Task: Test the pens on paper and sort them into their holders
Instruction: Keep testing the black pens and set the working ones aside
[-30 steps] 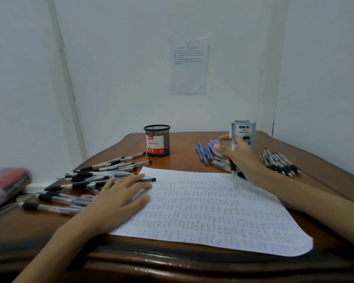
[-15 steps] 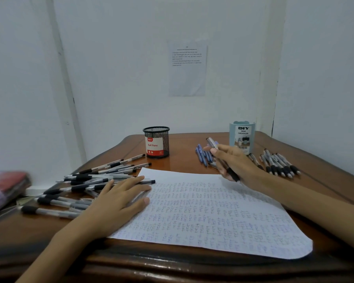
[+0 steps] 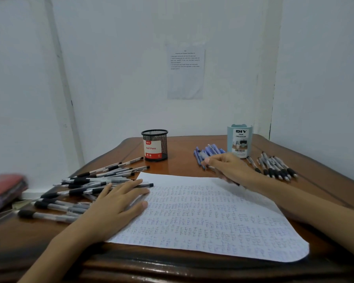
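Observation:
A white paper [image 3: 213,213] covered in small test marks lies on the wooden table [image 3: 182,164]. My left hand [image 3: 114,207] rests flat on the paper's left edge, fingers straight, partly over the pile of black-grip pens [image 3: 80,186]. My right hand [image 3: 231,168] grips a pen [image 3: 211,167] held low and nearly level at the paper's top edge, right next to the group of blue pens [image 3: 207,152]. A black mesh holder [image 3: 154,145] stands at the back centre. A light blue holder [image 3: 240,142] stands at the back right.
A second row of black-grip pens [image 3: 276,167] lies right of the blue holder. A printed sheet [image 3: 185,72] hangs on the wall behind. A blurred red and purple bundle [image 3: 4,188] sits off the table's left side.
My right hand lifted the pen off the paper's top edge, tilted it from upright to nearly level, and lowered it leftward beside the blue pens. My left hand stayed put.

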Motion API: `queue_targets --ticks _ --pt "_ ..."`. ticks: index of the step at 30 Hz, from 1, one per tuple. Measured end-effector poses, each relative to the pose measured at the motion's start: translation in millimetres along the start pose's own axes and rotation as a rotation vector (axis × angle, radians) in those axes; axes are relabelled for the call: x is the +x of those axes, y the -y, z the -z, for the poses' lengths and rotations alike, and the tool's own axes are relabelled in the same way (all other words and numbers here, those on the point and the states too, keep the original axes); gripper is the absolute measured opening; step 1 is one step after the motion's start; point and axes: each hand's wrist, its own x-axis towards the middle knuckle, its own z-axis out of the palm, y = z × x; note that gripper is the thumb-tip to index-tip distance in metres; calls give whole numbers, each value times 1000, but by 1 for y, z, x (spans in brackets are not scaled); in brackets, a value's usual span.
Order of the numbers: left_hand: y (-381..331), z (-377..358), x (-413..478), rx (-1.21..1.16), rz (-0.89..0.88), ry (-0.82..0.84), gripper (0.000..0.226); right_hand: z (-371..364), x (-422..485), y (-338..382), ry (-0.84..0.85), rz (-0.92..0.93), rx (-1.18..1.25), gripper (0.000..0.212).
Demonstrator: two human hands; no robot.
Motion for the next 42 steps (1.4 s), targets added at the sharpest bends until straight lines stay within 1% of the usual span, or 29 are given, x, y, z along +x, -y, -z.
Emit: queue_targets --ticks 2,3,5,9,11,13,15,17,18,20,21,22,23,24,25,27,29,32,36,38,42 --pt "0 0 0 3 0 0 117 17 5 -1 -98 -31 -285 21" --pt "0 0 0 4 0 2 117 26 7 -5 -147 -53 -424 25" --pt "1 0 0 3 -3 5 118 47 12 -20 -212 -130 -590 33" --pt "1 -1 1 12 -1 5 119 76 18 -49 -236 -289 -710 31" --pt "1 0 1 8 -1 9 118 79 18 -55 -226 -317 -732 30" --pt "1 0 0 1 1 9 119 79 18 -57 -212 -321 -757 34" --pt "-1 0 -1 9 3 1 120 77 17 -55 -205 -318 -818 31" --pt "-3 1 -2 16 8 5 123 73 17 -49 -238 -288 -868 29" --pt "-3 1 -2 21 10 14 124 69 17 -45 -271 -237 -860 30" --pt "-5 2 -2 23 12 34 124 57 19 -29 -341 -80 -783 29" --pt "-7 3 -2 14 13 45 116 49 20 -17 -360 0 -757 27" --pt "-9 4 -3 2 14 45 97 39 22 -5 -355 73 -742 25" --pt "-11 5 -4 3 21 43 73 28 24 9 -325 135 -732 23" --pt "-12 6 -5 10 33 42 56 15 27 21 -283 185 -723 22" --pt "-13 6 -5 15 38 40 49 1 28 32 -234 222 -723 22" --pt "-13 6 -5 21 40 41 47 -27 36 47 -114 252 -744 25" --pt "-14 6 -5 8 42 34 46 -53 51 57 -11 244 -751 28" --pt "-12 3 -6 -25 77 -31 46 -85 81 62 54 265 -731 29" --pt "-7 2 -7 -43 96 -99 46 -121 112 54 193 293 -755 37" --pt "-6 0 -6 -29 89 -104 47 -132 118 47 213 302 -774 35" --pt "-4 0 -5 -24 93 -102 48 -135 125 42 170 329 -731 24"
